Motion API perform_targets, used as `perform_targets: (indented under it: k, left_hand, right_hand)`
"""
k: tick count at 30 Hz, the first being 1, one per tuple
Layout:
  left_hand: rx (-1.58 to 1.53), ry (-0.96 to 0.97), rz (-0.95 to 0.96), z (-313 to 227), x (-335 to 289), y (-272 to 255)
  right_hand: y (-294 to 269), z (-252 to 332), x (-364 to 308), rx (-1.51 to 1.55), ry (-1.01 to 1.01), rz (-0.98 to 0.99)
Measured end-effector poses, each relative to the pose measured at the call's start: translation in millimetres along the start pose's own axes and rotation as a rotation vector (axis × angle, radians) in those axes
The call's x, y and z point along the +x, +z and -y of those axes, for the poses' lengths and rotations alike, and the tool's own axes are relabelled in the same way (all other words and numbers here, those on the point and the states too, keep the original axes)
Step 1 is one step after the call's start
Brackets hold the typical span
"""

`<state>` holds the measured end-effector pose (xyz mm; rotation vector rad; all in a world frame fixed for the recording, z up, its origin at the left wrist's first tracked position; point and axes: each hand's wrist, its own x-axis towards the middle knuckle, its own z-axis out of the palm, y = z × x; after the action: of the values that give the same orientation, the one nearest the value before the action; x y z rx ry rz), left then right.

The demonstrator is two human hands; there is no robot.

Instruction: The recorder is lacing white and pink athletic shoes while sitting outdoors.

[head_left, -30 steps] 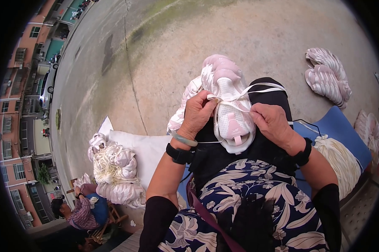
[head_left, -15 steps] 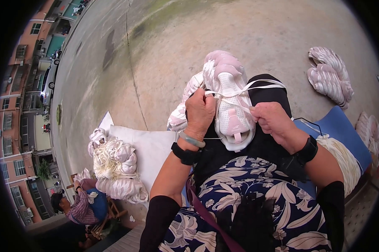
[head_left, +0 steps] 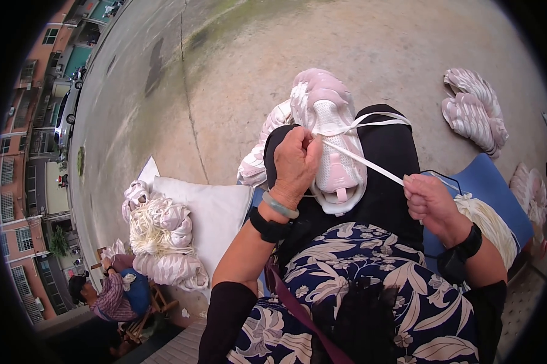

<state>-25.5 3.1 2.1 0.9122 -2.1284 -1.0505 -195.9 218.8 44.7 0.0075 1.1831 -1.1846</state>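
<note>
A white and pink sneaker point(head_left: 339, 175) lies across my lap, its heel toward me and its toe pointing away. My left hand point(head_left: 297, 161) is closed at the left edge of the shoe's lacing area, fingertips against the upper; what lies under them is partly hidden. From beside those fingertips a flat white shoelace point(head_left: 370, 164) runs taut to my right hand point(head_left: 431, 200), which grips it in a closed fist right of the shoe. Another stretch of lace loops over the dark trouser leg point(head_left: 388, 145) on the right.
More pink and white shoes point(head_left: 264, 148) rest beyond my left hand, others point(head_left: 476, 112) on the concrete at right. Bundled laces point(head_left: 158, 233) and shoes lie on a white sheet point(head_left: 216, 209) at left. Cream laces point(head_left: 489, 221) lie on a blue surface point(head_left: 492, 182). A person point(head_left: 115, 294) sits at lower left.
My right hand has moved right and toward me, drawing the lace straight. My left hand has come down and right against the shoe's edge, and the lace crossing above the tongue has tightened.
</note>
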Motion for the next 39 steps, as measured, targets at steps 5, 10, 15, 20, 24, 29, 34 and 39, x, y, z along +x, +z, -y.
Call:
perform_targets:
  k: [5, 10, 15, 20, 24, 29, 34, 39]
  left_hand:
    - [0.006, -0.074, 0.034, 1, -1, -4]
    - [0.020, -0.017, 0.064, 11, -3, -9]
    - [0.033, 0.037, 0.059, 13, -2, -6]
    - [0.032, 0.097, -0.005, -1, 5, -4]
    - [0.186, 0.288, -0.023, -16, 11, 5]
    - [0.305, 0.376, 0.006, -18, 13, 13]
    - [0.326, 0.356, 0.040, -23, 9, 13]
    - [0.382, 0.327, 0.097, -24, 10, 13]
  right_hand:
    - [8, -3, 4, -0.002, -0.013, 0.022]
    - [-14, -3, -12, -0.035, -0.038, -0.044]
    - [-22, -8, -12, -0.157, 0.033, 0.018]
    - [20, 2, 12, -1.109, -0.807, -0.207]
    - [54, 5, 57, -1.231, -0.953, -0.201]
    - [54, 4, 82, -1.395, -1.000, -0.230]
    - [50, 0, 84, -1.335, -1.064, -0.234]
    - [51, 9, 84, -1.364, -1.005, -0.254]
